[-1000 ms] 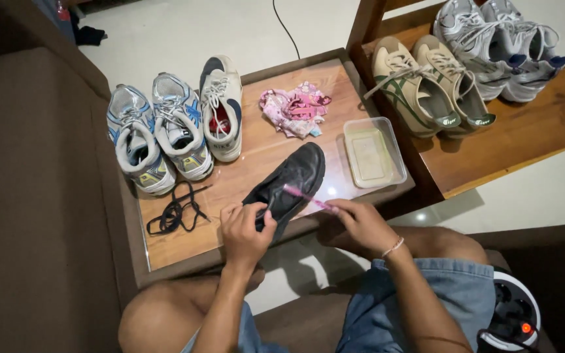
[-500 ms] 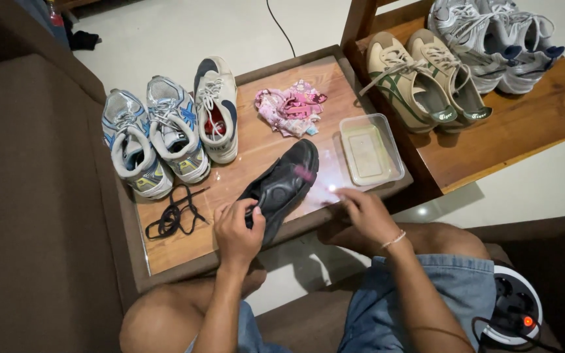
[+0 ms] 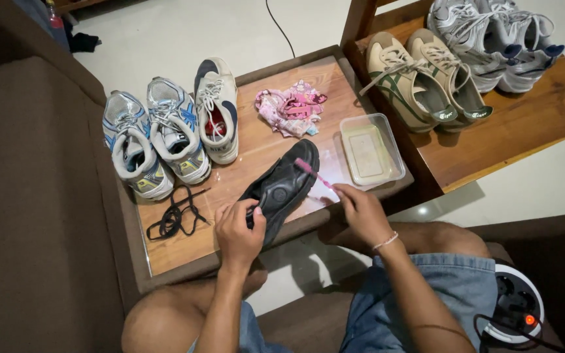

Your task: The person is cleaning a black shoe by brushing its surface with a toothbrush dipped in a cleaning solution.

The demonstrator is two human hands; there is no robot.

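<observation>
A black shoe (image 3: 286,186) lies sole-up on a small wooden table (image 3: 256,150). My left hand (image 3: 239,229) grips its heel end. My right hand (image 3: 359,210) holds a pink toothbrush (image 3: 313,173), whose bristle head rests on the toe part of the sole. Loose black laces (image 3: 176,214) lie on the table to the left of the shoe.
On the table stand a pair of grey-blue trainers (image 3: 148,140), a single white and navy trainer (image 3: 217,108), a pink cloth (image 3: 290,108) and a clear plastic tub (image 3: 370,149). A second wooden table (image 3: 511,124) holds two more pairs. A brown sofa (image 3: 27,196) is at left.
The brush head has shifted along the sole towards the toe. The black shoe stays in my left hand in much the same place.
</observation>
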